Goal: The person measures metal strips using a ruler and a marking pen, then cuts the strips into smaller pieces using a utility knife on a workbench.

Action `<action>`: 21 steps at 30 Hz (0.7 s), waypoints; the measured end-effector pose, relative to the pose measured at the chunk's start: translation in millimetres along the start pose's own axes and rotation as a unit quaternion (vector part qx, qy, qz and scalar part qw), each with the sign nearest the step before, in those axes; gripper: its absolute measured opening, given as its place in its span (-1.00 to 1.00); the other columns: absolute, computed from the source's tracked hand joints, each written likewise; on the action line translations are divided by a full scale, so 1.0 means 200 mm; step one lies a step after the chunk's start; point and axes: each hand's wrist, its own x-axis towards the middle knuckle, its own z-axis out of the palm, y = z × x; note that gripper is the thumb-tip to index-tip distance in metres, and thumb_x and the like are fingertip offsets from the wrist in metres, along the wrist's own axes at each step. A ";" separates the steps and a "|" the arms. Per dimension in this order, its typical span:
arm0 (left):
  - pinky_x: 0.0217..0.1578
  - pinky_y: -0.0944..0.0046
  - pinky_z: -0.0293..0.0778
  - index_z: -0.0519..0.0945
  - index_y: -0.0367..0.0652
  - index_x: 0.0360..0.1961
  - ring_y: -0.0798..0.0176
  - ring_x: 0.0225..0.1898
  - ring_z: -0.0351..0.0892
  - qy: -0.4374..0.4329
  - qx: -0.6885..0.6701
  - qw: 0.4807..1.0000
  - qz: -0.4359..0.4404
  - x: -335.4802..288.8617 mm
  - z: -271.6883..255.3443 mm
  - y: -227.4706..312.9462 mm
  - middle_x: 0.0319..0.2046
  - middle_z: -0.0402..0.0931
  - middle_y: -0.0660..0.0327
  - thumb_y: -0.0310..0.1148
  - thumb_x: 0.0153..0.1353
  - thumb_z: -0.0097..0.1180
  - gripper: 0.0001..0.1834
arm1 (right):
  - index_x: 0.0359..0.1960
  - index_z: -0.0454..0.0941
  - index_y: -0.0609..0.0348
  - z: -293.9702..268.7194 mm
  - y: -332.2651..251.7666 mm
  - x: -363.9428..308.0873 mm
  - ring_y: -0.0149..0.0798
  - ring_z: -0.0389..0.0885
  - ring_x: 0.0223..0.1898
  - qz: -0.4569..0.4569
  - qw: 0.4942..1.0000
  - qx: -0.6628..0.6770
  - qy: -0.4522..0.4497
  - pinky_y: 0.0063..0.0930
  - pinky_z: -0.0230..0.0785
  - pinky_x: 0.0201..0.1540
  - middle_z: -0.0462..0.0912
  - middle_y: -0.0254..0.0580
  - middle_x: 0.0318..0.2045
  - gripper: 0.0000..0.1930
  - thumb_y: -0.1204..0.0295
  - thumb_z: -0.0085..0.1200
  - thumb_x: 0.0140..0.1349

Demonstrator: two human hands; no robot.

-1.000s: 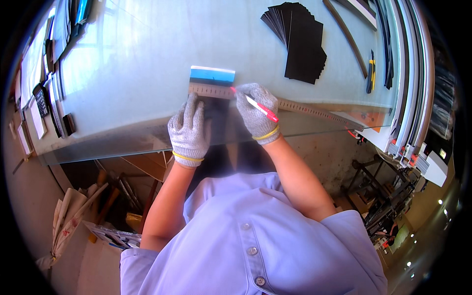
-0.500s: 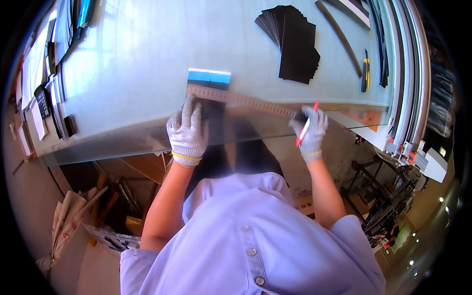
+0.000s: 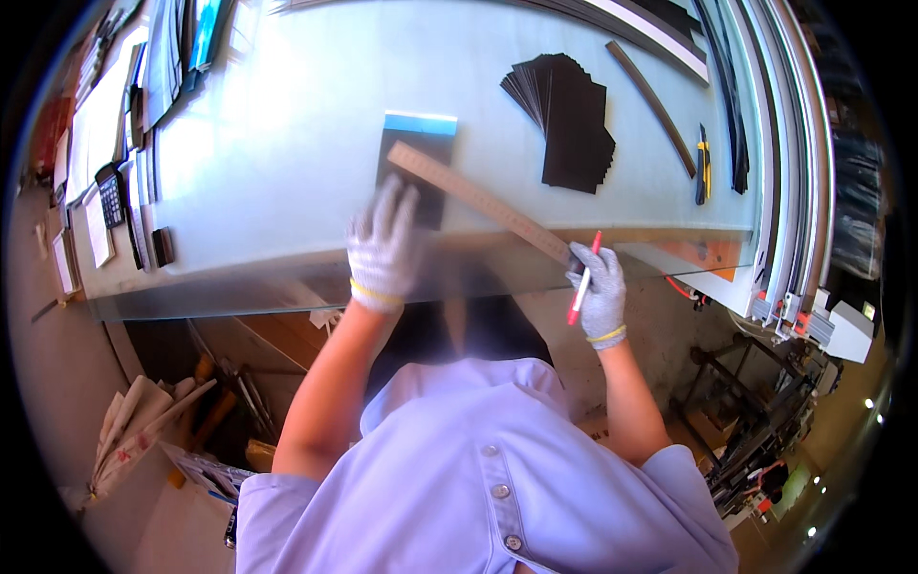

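A black rectangular sheet with a bright blue band across its far end (image 3: 430, 187) lies near the table's front edge. Over it slants a wooden ruler (image 3: 478, 199), its far left end on the sheet. My left hand (image 3: 385, 253), in a pale knit glove, reaches over the sheet's lower left with fingers stretched out; motion smears it, so contact is unclear. My gloved right hand (image 3: 601, 295) closes around the ruler's near right end, just past the table edge. The same hand also holds a red and white pen (image 3: 585, 277), pointing up between its fingers.
A fanned stack of black sheets (image 3: 576, 129) lies farther right. Beyond it are a dark narrow strip (image 3: 652, 110) and a yellow-black utility knife (image 3: 703, 167). Metal rails (image 3: 798, 143) border the right side. At left lie a calculator (image 3: 111, 196) and dark strips. The glass table (image 3: 287, 163) has a bare front edge.
The black sheet has moved away from me, against the fanned stack. My ruler now slants more steeply, and my left fingers have left its end. The view has shifted slightly.
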 end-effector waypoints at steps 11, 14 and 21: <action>0.34 -0.18 0.21 0.39 -0.18 0.41 -0.24 0.39 0.27 -0.100 0.012 0.995 -0.027 -0.23 -0.05 0.05 0.38 0.32 -0.03 -0.20 0.10 0.35 -0.17 | -0.09 0.75 0.06 0.00 0.09 0.17 -0.02 0.55 -0.08 -0.078 0.990 -0.121 0.011 -0.17 0.41 0.03 0.60 -0.17 -0.19 -0.54 0.58 0.42 -0.14; 0.33 -0.19 0.22 0.39 -0.16 0.41 -0.25 0.39 0.27 -0.098 0.015 0.995 -0.031 -0.22 -0.05 0.05 0.37 0.32 -0.02 -0.20 0.09 0.36 -0.17 | -0.11 0.76 0.04 0.02 0.06 0.22 -0.02 0.54 -0.10 -0.106 0.983 -0.145 0.022 -0.17 0.41 -0.03 0.61 -0.17 -0.23 -0.55 0.60 0.43 -0.16; 0.28 -0.19 0.25 0.41 -0.12 0.38 -0.25 0.39 0.27 -0.102 -0.005 0.994 -0.050 -0.20 -0.05 0.04 0.42 0.26 -0.07 -0.19 0.07 0.38 -0.19 | -0.12 0.77 0.03 0.03 0.07 0.26 -0.04 0.55 -0.11 -0.087 0.989 -0.120 0.012 -0.18 0.41 -0.03 0.60 -0.18 -0.24 -0.54 0.62 0.44 -0.18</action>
